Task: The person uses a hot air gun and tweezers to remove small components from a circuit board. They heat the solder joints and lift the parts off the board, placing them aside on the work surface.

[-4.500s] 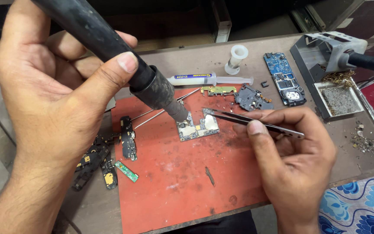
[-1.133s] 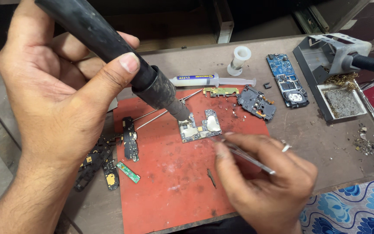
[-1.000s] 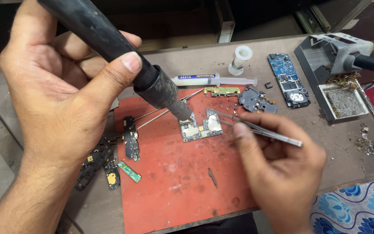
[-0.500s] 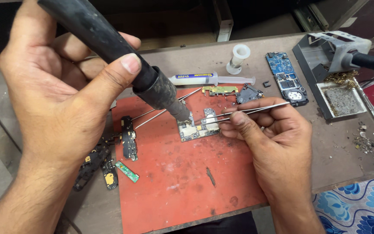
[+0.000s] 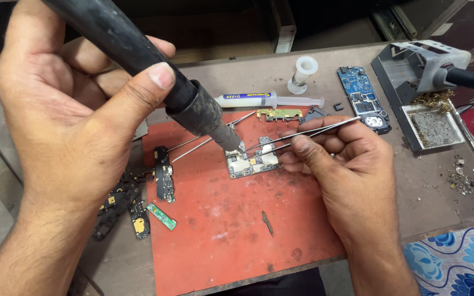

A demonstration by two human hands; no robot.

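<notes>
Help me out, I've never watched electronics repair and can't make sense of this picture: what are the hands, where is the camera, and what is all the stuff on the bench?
The camera sits on the person's head, looking down at their own two bare hands. The left hand grips a thick black heating tool, its nozzle aimed at a small circuit board on a red mat. The right hand holds thin metal tweezers, tips at that board. Around them lie a syringe, a blue circuit board, dark small parts at the mat's left edge, and a grey tool stand with a tray.
</notes>
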